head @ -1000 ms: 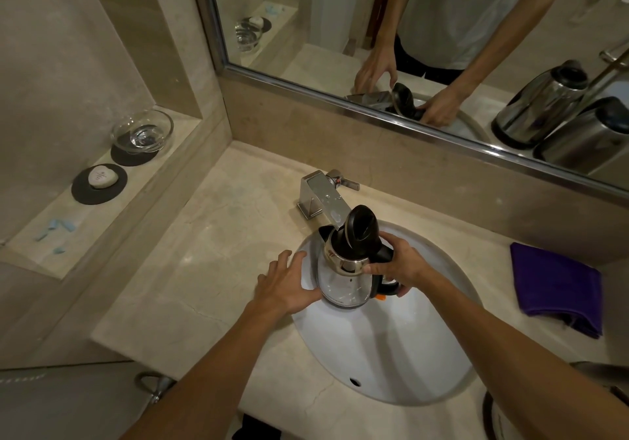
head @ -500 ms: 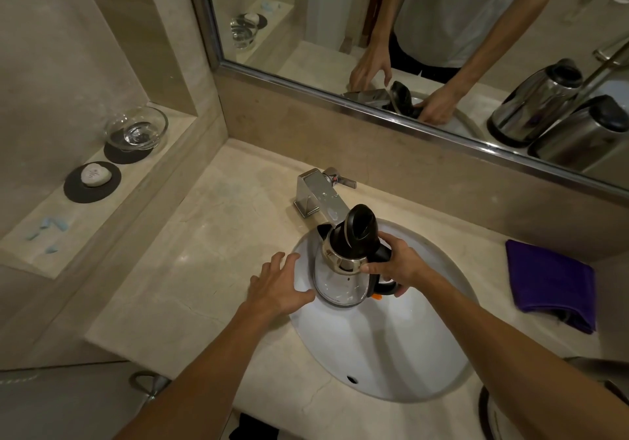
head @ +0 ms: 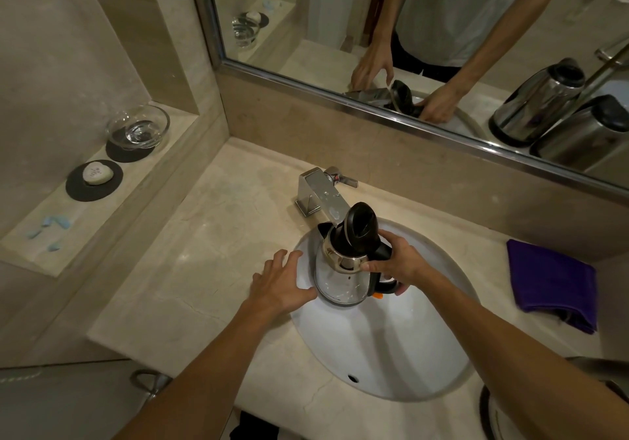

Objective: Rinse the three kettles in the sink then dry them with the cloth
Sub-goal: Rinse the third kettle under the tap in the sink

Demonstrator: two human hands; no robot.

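Well left of the fingers (head: pixel 283 258), a glass dish (head: pixel 138 128) sat on the stone shelf (head: pixel 112 215), a pale pebble (head: pixel 97 173) on a dark coaster (head: pixel 76 188) just beside it. Beyond the fingers stood a chrome tap (head: pixel 322 195), a mirror (head: pixel 326 14) on the wall above.

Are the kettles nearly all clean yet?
Not nearly. Nothing looks finished. The right hand holds the glass kettle, lid open, under the faucet in the sink; I see no water running. The left hand rests open beside it. Two steel kettles in the mirror wait, and the purple cloth lies folded.
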